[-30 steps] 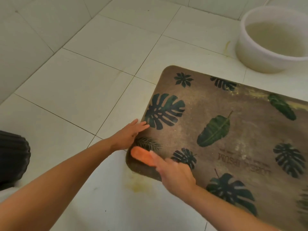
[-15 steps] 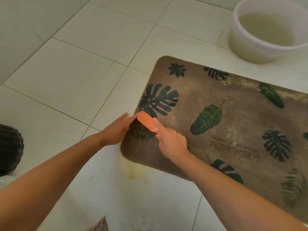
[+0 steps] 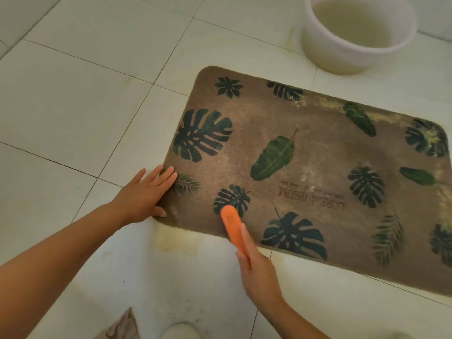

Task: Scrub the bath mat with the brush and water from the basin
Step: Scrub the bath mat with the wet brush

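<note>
A brown bath mat [image 3: 318, 152] printed with dark green leaves lies flat on the white tiled floor. My left hand [image 3: 144, 194] presses flat on the mat's near left corner, fingers spread. My right hand [image 3: 256, 272] grips the handle of an orange brush [image 3: 232, 223], whose head rests on the mat near its front edge, over a small leaf print. A white basin [image 3: 357, 37] holding cloudy water stands on the floor beyond the mat's far edge.
A yellowish wet stain [image 3: 176, 241] spreads on the tile just in front of the mat's near left corner. Yellow residue [image 3: 327, 104] streaks the mat's far edge. A white shoe tip [image 3: 181, 331] and a beige cloth edge [image 3: 122, 326] show at the bottom.
My right hand has drawn the brush back from the left corner to the mat's front edge, further right. My left hand stays on the corner. The view has shifted to show more mat.
</note>
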